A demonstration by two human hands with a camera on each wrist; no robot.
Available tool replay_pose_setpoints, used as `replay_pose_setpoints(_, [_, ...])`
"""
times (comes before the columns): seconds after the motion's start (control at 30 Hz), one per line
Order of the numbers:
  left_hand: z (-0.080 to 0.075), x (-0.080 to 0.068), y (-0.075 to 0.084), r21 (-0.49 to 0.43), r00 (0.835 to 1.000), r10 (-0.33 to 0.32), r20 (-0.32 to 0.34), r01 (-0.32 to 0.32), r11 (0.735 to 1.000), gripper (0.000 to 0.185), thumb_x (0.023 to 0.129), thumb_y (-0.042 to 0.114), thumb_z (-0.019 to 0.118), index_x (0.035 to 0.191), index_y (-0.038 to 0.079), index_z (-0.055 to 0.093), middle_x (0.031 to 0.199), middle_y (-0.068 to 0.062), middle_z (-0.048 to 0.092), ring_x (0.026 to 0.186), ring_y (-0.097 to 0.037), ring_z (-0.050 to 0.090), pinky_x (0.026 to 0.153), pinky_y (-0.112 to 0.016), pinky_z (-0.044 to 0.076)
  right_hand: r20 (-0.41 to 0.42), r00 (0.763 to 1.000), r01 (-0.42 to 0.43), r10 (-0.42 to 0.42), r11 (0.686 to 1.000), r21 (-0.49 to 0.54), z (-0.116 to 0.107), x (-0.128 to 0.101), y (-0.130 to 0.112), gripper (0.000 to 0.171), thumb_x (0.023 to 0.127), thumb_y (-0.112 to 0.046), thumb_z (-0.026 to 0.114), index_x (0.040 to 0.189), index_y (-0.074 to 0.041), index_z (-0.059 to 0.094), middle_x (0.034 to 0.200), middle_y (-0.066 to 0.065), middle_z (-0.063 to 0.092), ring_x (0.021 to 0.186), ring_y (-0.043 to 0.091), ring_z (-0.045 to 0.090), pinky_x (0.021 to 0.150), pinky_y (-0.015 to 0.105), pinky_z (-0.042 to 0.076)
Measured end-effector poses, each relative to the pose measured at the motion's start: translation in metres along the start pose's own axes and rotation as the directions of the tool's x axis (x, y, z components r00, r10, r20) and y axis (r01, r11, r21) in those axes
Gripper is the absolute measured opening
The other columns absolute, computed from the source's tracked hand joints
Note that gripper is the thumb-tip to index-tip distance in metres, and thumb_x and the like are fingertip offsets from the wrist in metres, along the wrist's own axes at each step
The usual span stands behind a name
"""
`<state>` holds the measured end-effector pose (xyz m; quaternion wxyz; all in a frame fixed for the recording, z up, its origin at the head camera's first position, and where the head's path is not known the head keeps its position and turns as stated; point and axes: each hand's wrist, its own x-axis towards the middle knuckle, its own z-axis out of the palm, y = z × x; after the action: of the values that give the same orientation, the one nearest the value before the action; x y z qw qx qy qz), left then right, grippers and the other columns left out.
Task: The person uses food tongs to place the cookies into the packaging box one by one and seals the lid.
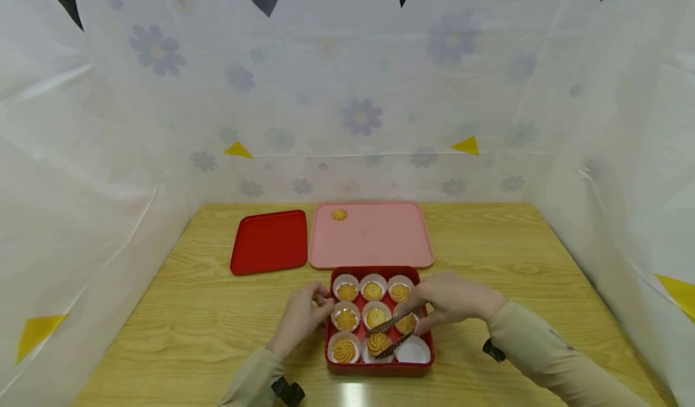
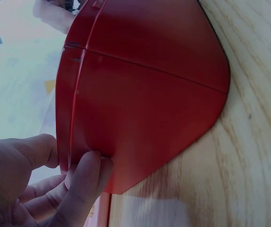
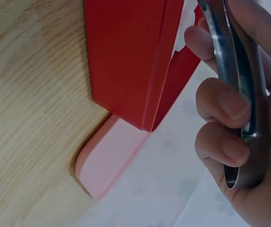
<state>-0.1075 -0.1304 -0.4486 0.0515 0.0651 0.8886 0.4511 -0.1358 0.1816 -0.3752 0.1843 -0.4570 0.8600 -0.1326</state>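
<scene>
A red box (image 1: 380,369) holds rows of white paper cups with piped cookies in them. My left hand (image 1: 305,315) pinches the box's left wall at the rim, thumb on one side and fingers on the other in the left wrist view. My right hand (image 1: 455,299) grips metal tongs (image 3: 256,99), folded end against the palm. The perforated tongs' tips lie on either side of a swirled cookie (image 1: 379,343) at the front middle cup; whether they squeeze it, I cannot tell. Beside it, the front right paper cup (image 1: 414,351) shows its bare white bottom.
Behind the box lies a pink tray (image 1: 374,238) with one cookie (image 1: 339,214) near its back left corner. A red tray (image 1: 269,242) lies to its left. White sheeting (image 1: 358,75) surrounds the wooden table (image 1: 483,238) at the back and sides.
</scene>
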Motion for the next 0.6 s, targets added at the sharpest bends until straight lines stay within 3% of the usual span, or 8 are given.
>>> replay_pose_setpoints(0.1, [0.0007,0.0005,0.0000,0.002,1.000,-0.002,-0.004,0.002,1.000,0.013,0.088,0.008,0.066,0.098,0.001,0.064,0.079,-0.007,0.065,0.058,-0.008,0.059,0.050,-0.020,0.050,-0.006,1.000,-0.006,0.006,1.000,-0.010,0.0015,-0.0005,0.0002,0.036,0.088,-0.044,0.073,0.121,-0.030,0.073,0.112,-0.015,0.074,0.102,0.000,0.067,0.081,0.025,0.056])
replay_pose_setpoints(0.2, [0.0010,0.0005,0.0000,0.003,1.000,0.005,-0.007,-0.005,1.000,0.013,0.088,0.008,0.066,0.098,0.001,0.064,0.079,-0.007,0.066,0.057,-0.008,0.059,0.050,-0.021,0.051,-0.008,1.000,-0.003,0.003,1.000,-0.014,0.0031,-0.0005,0.0004,0.034,0.088,-0.044,0.073,0.119,-0.030,0.073,0.106,-0.015,0.074,0.093,0.000,0.066,0.075,0.022,0.054])
replay_pose_setpoints(0.33, [0.0007,0.0003,0.0006,0.011,1.000,0.009,-0.009,-0.009,1.000,0.013,0.088,0.008,0.066,0.098,0.001,0.064,0.079,-0.007,0.066,0.057,-0.008,0.059,0.050,-0.021,0.050,0.000,1.000,0.014,-0.014,1.000,-0.007,0.0053,0.0016,0.0004,0.032,0.087,-0.042,0.074,0.117,-0.032,0.073,0.090,-0.018,0.069,0.076,-0.005,0.053,0.064,0.016,0.042])
replay_pose_setpoints(0.43, [0.0003,-0.0001,0.0013,0.010,1.000,0.003,-0.008,-0.003,1.000,0.012,0.088,0.009,0.066,0.098,0.002,0.064,0.079,-0.007,0.066,0.058,-0.008,0.059,0.050,-0.021,0.050,0.005,1.000,0.018,-0.018,1.000,-0.005,0.0065,0.0031,0.0005,0.031,0.087,-0.041,0.075,0.116,-0.032,0.074,0.083,-0.020,0.064,0.072,-0.008,0.045,0.062,0.015,0.037])
replay_pose_setpoints(0.6, [0.0007,-0.0014,0.0021,0.006,1.000,0.011,-0.010,-0.011,1.000,0.013,0.088,0.009,0.068,0.098,0.001,0.064,0.079,-0.008,0.067,0.058,-0.009,0.059,0.050,-0.021,0.050,0.006,1.000,-0.002,0.002,1.000,-0.001,0.0074,0.0046,0.0003,0.031,0.085,-0.040,0.077,0.114,-0.030,0.075,0.081,-0.020,0.064,0.071,-0.006,0.048,0.063,0.015,0.037])
